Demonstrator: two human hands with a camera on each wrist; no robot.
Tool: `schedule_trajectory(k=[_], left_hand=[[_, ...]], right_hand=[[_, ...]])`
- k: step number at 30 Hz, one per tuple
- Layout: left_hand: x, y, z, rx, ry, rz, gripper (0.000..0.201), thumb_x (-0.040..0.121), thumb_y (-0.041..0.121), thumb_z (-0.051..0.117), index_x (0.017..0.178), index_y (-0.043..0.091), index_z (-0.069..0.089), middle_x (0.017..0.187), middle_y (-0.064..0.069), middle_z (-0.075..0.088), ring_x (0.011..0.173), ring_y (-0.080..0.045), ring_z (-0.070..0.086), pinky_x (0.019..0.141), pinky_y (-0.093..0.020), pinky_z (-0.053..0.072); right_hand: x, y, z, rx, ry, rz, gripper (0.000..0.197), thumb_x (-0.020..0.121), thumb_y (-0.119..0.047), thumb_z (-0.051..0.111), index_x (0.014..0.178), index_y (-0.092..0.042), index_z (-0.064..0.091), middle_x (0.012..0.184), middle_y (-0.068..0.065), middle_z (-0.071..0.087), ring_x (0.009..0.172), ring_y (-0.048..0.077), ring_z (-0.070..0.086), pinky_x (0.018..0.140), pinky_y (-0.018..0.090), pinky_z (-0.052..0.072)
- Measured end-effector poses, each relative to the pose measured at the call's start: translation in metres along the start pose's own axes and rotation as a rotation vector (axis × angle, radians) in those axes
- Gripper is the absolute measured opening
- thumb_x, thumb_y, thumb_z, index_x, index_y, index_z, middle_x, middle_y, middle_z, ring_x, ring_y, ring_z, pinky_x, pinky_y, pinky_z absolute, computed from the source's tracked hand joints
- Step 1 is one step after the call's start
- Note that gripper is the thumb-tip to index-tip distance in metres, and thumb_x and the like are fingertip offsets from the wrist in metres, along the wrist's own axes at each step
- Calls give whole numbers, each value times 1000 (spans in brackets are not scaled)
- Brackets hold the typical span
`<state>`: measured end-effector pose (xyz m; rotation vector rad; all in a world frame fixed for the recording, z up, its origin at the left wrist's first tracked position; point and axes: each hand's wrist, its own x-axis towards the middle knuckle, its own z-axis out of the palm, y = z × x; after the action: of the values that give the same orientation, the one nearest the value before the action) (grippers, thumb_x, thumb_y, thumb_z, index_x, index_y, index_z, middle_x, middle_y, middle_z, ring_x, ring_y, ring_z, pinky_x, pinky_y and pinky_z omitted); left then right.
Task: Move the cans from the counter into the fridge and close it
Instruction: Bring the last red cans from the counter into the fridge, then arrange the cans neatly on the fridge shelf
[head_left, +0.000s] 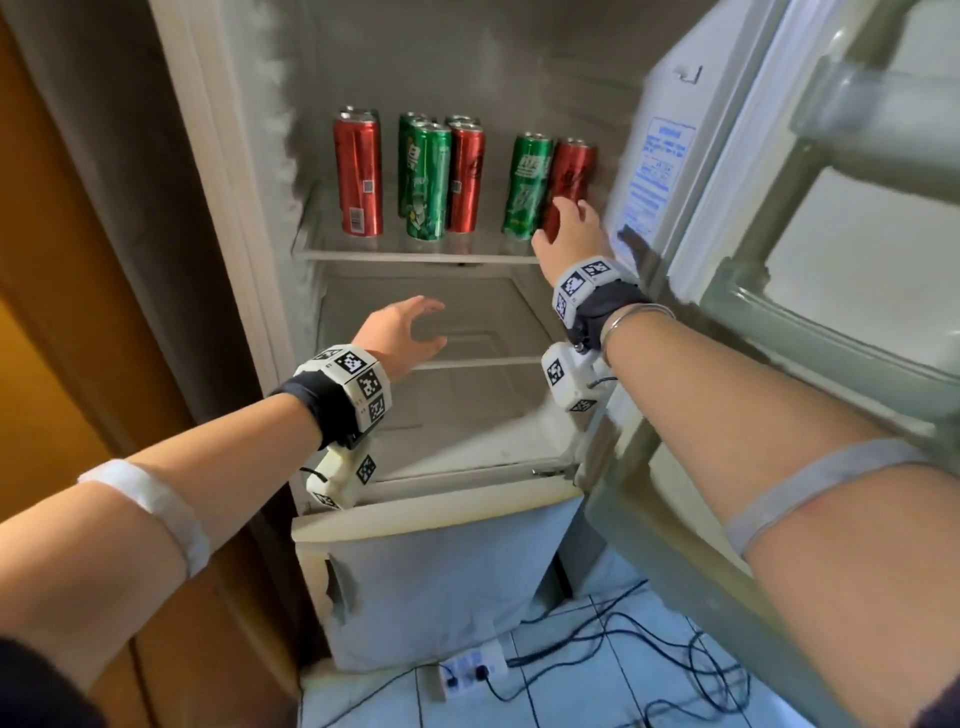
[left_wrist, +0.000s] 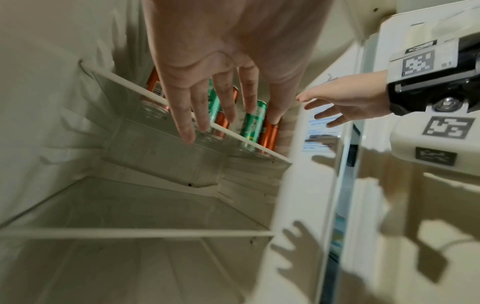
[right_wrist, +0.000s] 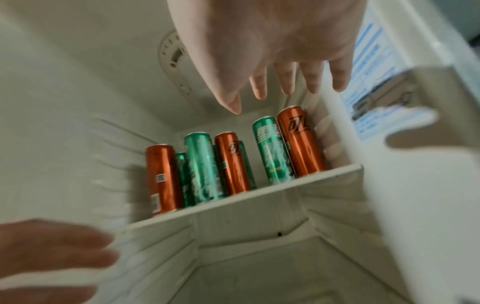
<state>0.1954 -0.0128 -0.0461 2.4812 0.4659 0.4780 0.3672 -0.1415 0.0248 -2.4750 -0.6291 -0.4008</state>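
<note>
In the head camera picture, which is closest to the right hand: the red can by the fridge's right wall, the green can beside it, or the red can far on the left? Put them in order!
1. The right red can, by the fridge's right wall: the right hand is right in front of it.
2. The green can, just to its left.
3. The left red can, at the shelf's far left end.

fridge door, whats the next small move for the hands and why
Probably draw both hands back out and swing the fridge door shut. The cans stand upright on the glass shelf, and neither the left hand nor the right hand holds one: in the wrist views both have spread, empty fingers. The door stands wide open. Whether cans remain on the counter is out of view.
</note>
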Motion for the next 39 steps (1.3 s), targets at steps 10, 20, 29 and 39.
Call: schedule_trajectory(k=[10,20,29,39], left_hand=[[-108,49,52,-48,-187,114,45,85,17,62,129,17,52,131,-5,57,121,-25,51,100,-27,36],[-192,117,130,-77,-375,248,41,86,19,60,126,17,52,128,-4,58,114,-23,54,93,-28,39],[-283,211,208,-67,-571,387,43,87,18,58,129,15,49,132,-6,55,121,-24,51,98,-27,37],[-403,377,321,-214,-772,631,39,86,16,61,124,12,55,127,-8,58,120,-23,52,104,-32,38]], right_hand=[[-167,58,0,13,-123,69,51,93,-31,45,142,-21,35,148,9,35,134,34,35,110,43,32],[-310,148,-58,11,-89,189,45,95,-24,46,138,-12,43,141,12,44,127,31,44,106,35,36],[-433,249,-129,13,-145,321,41,96,-23,47,136,-15,42,134,10,52,121,26,51,103,37,41],[-592,394,-270,-103,46,638,39,95,-26,45,132,-14,47,130,9,57,118,27,53,99,35,42]])
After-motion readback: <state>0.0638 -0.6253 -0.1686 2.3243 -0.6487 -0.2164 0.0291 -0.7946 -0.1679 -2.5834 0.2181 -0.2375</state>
